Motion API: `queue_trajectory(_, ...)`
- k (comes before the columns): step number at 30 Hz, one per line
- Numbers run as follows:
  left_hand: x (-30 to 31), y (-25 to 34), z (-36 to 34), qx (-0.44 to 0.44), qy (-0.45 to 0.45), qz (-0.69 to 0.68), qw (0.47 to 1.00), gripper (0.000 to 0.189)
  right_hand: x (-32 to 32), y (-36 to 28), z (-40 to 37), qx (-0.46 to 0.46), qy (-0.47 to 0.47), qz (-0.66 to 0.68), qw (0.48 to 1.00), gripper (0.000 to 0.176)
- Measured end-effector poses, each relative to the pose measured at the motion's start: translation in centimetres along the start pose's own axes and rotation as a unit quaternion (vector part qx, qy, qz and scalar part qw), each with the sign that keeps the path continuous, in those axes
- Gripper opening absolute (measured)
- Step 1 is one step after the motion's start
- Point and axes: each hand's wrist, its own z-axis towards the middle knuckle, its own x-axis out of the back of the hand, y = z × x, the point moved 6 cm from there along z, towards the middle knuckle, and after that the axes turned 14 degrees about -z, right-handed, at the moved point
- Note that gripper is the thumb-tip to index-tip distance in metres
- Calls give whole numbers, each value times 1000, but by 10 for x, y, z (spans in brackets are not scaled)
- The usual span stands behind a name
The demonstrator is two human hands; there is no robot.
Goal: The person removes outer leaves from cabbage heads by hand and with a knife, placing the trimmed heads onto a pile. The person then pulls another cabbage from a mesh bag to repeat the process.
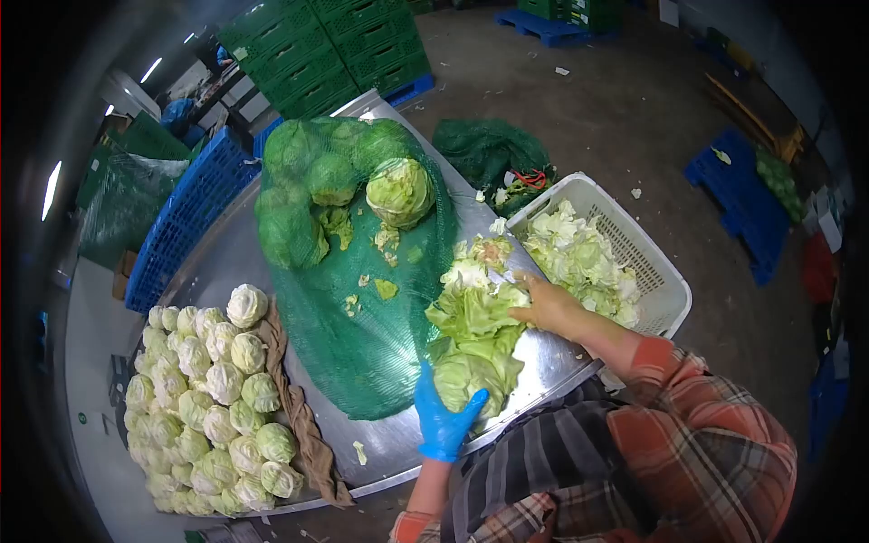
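A pile of loose green cabbage leaves [475,321] lies on the metal table's front right part, between my two hands. My left hand [448,414], in a blue glove, closes round the near end of the pile, thumb and fingers on either side of it. My bare right hand [549,306] grips the pile's right side with bent fingers, close to the crate. Beside the leaves is a green mesh bag [362,362], spread out and partly filled with whole cabbages. One untrimmed cabbage [399,193] sits at the bag's opening.
A white plastic crate [665,276] of leaves stands right of the table [548,357]. Trimmed cabbages [217,398] are stacked at left beside a brown cloth [303,421]. Green crates [330,45], blue pallets [742,195] and another mesh bag [489,145] stand or lie beyond.
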Motion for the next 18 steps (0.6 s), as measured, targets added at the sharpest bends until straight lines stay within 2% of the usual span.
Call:
queue_trajectory(1,1,4,5,1,18,18,1000,113,7,-13,-10,77,103,-64,990,91)
queue_trajectory(2,1,6,7,3,34,37,999,114,-1,-32,-21,175,128,-50,975,89)
queue_trajectory(3,-29,9,-22,33,15,13,999,113,-17,-26,-57,232,112,-54,965,87)
queue_trajectory(5,-19,11,-11,-1,10,50,999,112,-52,-61,-55,284,45,-70,955,74)
queue_trajectory(7,-10,1,-5,-5,17,14,1000,109,-62,-69,-48,289,25,-34,956,62)
queue_trajectory(8,-11,-3,-3,-3,19,10,1000,109,-64,-69,-43,291,12,-24,956,56)
queue_trajectory(11,-15,-7,-7,7,24,25,999,106,-56,-60,-23,189,42,52,980,44)
queue_trajectory(12,-15,-6,-3,3,28,36,999,105,-58,-46,-3,173,177,4,969,40)
queue_trajectory(15,-5,-19,-5,7,23,-61,998,103,-65,-2,26,76,-7,47,996,50)
queue_trajectory(16,-5,-20,-4,9,46,-156,987,92,-52,-3,24,63,-14,70,995,53)
queue_trajectory(18,-4,-30,-1,125,71,-304,942,79,-35,-3,6,28,-34,121,992,60)
